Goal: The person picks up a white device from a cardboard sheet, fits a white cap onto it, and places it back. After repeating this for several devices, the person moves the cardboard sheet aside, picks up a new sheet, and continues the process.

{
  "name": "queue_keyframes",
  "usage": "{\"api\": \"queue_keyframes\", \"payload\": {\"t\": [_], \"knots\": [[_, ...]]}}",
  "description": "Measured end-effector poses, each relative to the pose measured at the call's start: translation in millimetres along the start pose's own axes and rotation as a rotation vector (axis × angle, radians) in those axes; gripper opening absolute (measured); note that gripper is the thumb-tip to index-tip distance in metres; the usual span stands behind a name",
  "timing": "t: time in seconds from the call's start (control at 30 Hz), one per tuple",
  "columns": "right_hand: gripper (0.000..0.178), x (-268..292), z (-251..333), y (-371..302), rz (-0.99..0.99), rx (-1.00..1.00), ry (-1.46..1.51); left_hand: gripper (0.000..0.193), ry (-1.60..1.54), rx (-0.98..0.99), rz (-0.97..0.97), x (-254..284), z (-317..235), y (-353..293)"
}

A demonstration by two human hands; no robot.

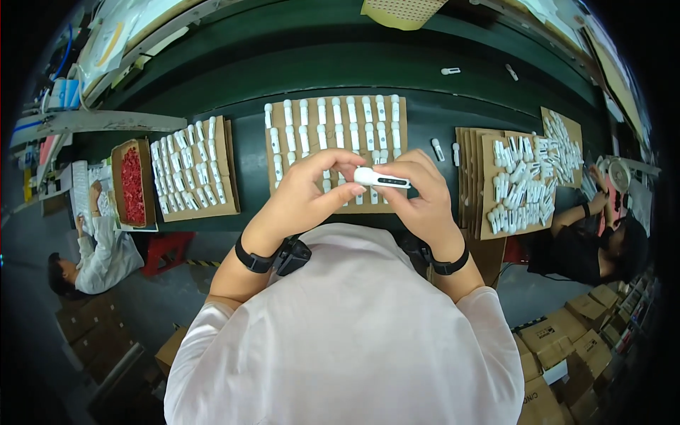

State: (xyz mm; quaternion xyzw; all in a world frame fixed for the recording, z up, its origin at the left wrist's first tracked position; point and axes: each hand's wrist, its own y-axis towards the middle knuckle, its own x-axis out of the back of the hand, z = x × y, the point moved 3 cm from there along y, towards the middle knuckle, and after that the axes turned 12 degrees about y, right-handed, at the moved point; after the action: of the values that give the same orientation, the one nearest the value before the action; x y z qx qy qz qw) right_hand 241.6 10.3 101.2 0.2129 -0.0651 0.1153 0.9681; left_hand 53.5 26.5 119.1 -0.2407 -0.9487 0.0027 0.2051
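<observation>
Above the near edge of a cardboard sheet (338, 105), both my hands hold one small white device (382, 178) with a rounded head and a dark oblong panel. My right hand (423, 190) pinches its body between thumb and fingers. The thumb and fingers of my left hand (312, 185) close around the rounded head. Beneath my hands, rows of similar white devices (353, 134) lie on the sheet, partly hidden by my fingers. Two loose devices (438, 149) lie right of the sheet.
To the left are another sheet of devices (188, 170) and a box of small red parts (132, 185). Stacked cardboard at right carries piled devices (524, 177). Two more devices (451, 71) lie on the far green surface (319, 57). A person (106, 248) sits at each side.
</observation>
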Motion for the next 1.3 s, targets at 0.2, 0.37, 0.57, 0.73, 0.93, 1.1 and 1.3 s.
{"api": "queue_keyframes", "payload": {"t": [0.2,0.37,0.57,0.73,0.93,1.1,1.3], "knots": [[0.028,-24,16,-14,-0.079,-0.041,0.019,0.019,0.065,-0.168,-0.071,10,6,-23],[0.027,-36,27,-16,-0.072,0.115,-0.165,0.018,0.033,-0.156,-0.044,15,11,-36],[0.026,-46,38,-16,-0.054,0.039,-0.211,0.018,0.067,-0.299,-0.126,21,17,-41],[0.020,-44,-1,-41,-0.102,-0.322,-0.213,0.019,0.187,-0.217,-0.084,19,37,-40],[0.019,-13,-102,-121,-0.256,-0.650,-0.378,0.019,0.238,0.056,-0.198,32,101,-51],[0.022,-15,-146,-162,-0.249,-0.766,-0.476,0.019,0.314,0.207,-0.201,40,171,-66],[0.024,-21,-165,-159,-0.224,-0.861,-0.472,0.022,0.333,0.423,-0.320,36,253,-93]]}}
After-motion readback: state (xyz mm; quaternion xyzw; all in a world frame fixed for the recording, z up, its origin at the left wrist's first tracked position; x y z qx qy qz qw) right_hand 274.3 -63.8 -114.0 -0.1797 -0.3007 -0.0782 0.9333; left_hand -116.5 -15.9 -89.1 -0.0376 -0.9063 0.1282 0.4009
